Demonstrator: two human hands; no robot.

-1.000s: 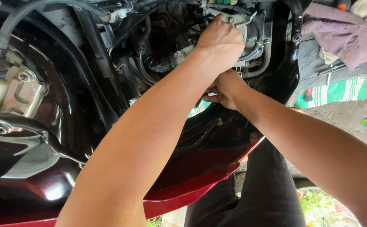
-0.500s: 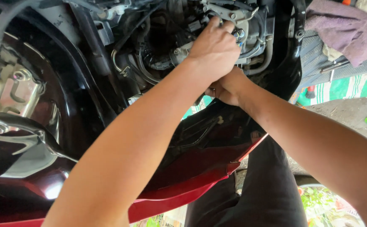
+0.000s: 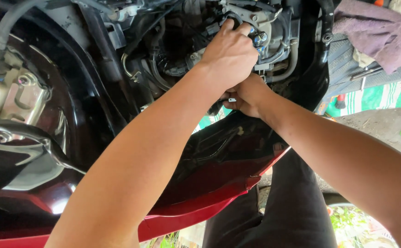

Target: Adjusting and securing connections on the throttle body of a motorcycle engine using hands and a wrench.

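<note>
Atop metal bracket [image 3: 274, 27], left hand [image 3: 230, 55] shifted slightly; right hand [image 3: 248, 96] unchanged.

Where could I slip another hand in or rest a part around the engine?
Free: the glossy dark red panel below both hands, and the bare ground beside the striped mat. Crowded: hoses and metal engine parts ring the left hand and right hand.

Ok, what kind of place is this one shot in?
Probably an informal outdoor repair spot for scooters or motorbikes. The left hand and right hand work inside an opened engine bay behind a dark red body panel, with bare ground and a rag nearby.
</note>
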